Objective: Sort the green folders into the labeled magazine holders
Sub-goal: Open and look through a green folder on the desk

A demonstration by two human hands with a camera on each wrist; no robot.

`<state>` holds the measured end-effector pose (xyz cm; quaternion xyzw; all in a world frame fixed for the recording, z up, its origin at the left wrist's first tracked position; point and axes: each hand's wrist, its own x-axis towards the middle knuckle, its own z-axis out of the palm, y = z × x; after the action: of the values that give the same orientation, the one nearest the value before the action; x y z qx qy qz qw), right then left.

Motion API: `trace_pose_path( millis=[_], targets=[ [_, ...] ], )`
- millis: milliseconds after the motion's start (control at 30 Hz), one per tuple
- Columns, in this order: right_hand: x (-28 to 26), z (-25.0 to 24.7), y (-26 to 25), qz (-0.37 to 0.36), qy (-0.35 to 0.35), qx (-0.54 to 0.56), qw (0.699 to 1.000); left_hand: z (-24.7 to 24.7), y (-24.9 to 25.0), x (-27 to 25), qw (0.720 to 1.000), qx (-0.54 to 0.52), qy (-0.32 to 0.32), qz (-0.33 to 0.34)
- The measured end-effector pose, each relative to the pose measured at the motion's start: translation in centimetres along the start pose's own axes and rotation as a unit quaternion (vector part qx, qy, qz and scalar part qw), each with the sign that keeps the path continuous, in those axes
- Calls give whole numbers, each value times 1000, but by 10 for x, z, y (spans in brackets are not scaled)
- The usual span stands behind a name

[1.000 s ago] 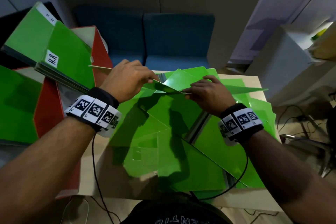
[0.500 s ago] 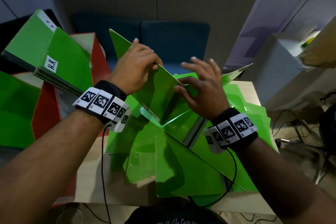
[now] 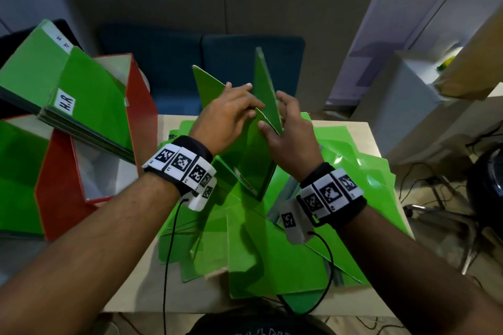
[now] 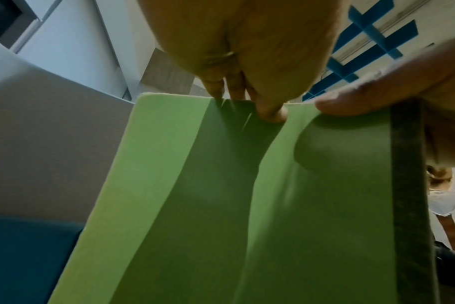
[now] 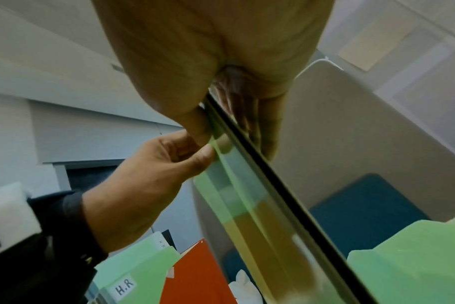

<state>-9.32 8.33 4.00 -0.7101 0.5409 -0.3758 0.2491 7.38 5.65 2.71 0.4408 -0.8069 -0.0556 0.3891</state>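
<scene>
Folders in loose green sheets (image 3: 272,258) lie scattered across the table (image 3: 141,275) nearest me. Above them my left hand (image 3: 226,117) and right hand (image 3: 291,133) both pinch one green folder (image 3: 255,160), held upright and splayed open over the pile. Further left, red magazine holders (image 3: 141,106) hold folders labeled H.R (image 3: 66,103).

Right hand (image 5: 221,67) and left hand (image 5: 153,174) pinch an upright green folder (image 5: 237,185) edge.
</scene>
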Motion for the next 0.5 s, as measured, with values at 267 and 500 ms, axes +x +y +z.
trace_pose_path(
  millis=[267, 500],
  targets=[
    [10, 1, 1, -61, 44, 10, 997, 20, -6, -23, 989, -24, -22, -143],
    [25, -28, 7, -6, 124, 180, 976, 20, -25, -66, 971, -9, -35, -238]
  ],
)
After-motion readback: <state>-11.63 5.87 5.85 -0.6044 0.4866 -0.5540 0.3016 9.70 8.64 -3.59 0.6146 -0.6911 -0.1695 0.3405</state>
